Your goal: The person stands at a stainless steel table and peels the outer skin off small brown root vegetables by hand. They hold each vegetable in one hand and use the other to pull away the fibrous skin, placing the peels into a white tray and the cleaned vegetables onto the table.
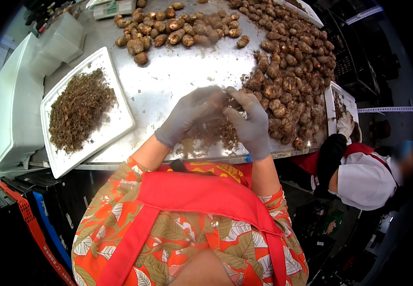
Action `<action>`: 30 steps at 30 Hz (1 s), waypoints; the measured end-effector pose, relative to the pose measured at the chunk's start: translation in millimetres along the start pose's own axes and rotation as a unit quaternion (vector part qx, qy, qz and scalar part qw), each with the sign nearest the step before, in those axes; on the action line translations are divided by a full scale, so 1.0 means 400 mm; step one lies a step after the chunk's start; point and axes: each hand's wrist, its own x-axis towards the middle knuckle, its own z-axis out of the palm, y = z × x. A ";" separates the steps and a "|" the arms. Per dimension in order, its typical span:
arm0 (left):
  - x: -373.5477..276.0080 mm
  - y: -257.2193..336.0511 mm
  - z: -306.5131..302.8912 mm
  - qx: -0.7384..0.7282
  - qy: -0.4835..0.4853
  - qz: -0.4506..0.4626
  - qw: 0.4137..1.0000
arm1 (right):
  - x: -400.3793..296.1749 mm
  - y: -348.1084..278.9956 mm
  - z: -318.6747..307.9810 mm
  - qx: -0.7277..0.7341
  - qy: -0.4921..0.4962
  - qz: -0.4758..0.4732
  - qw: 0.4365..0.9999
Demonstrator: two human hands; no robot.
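Observation:
Both my hands wear grey gloves and meet above the metal table's near middle. In my left hand (194, 113) is a brown taro corm (219, 100), blurred and largely covered by the fingers. My right hand (251, 123) curls its thumb and fingers close against the corm's right side, with dark fibres between them; its grip is unclear. Below the hands, loose brown fibrous skin (229, 136) lies scattered on the table (156, 84). A big heap of hairy taro corms (287, 84) reaches to just beside my right hand.
At left, a white tray (122, 107) carries a mound of brown fibres (79, 111). Cleaner-looking corms (174, 26) form a group at the back, near a scale (113, 10). On the right, a co-worker's gloved hand (345, 125) is at another white tray (329, 107).

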 end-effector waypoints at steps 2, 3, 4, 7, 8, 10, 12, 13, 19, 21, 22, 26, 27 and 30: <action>-0.007 0.009 0.002 0.017 0.007 -0.023 1.000 | 0.007 -0.003 -0.006 -0.014 -0.039 -0.052 0.998; -0.006 0.010 0.002 0.025 0.008 -0.035 0.999 | 0.008 0.001 -0.013 -0.027 -0.060 -0.072 0.995; -0.007 0.011 -0.001 0.046 0.005 -0.034 0.998 | 0.011 0.003 -0.016 -0.040 -0.082 -0.092 0.992; -0.006 0.016 -0.008 0.115 -0.003 -0.042 0.992 | 0.023 0.004 -0.006 -0.069 -0.039 -0.182 0.980; -0.005 0.020 -0.005 0.143 -0.005 -0.048 0.989 | 0.020 0.008 -0.004 -0.079 -0.036 -0.171 0.981; -0.006 0.025 -0.004 0.173 -0.001 -0.047 0.984 | 0.014 0.023 0.007 -0.093 -0.033 -0.152 0.983; -0.006 0.022 0.000 0.178 0.008 -0.031 0.984 | 0.014 0.056 0.022 -0.118 -0.007 -0.083 0.990; -0.007 0.021 0.004 0.178 0.017 -0.027 0.984 | 0.013 0.071 0.029 -0.130 0.005 -0.050 0.990; 0.000 0.007 0.003 0.087 0.017 -0.011 0.996 | -0.024 0.097 0.003 -0.033 -0.030 0.080 0.996; 0.001 0.005 -0.006 0.066 0.011 -0.011 0.998 | -0.029 0.088 -0.001 -0.002 -0.034 0.085 0.996; 0.004 0.001 -0.009 0.078 0.015 -0.014 0.997 | -0.032 0.086 -0.003 0.013 -0.036 0.087 0.995; 0.008 0.001 -0.007 0.105 0.021 -0.016 0.994 | -0.050 0.093 -0.013 0.023 -0.012 0.126 0.992; 0.006 0.004 -0.004 0.106 0.022 -0.014 0.994 | -0.047 0.084 -0.011 0.027 -0.003 0.143 0.989; 0.003 0.007 -0.005 0.111 0.018 -0.034 0.993 | -0.039 0.045 -0.007 0.053 0.004 0.169 0.984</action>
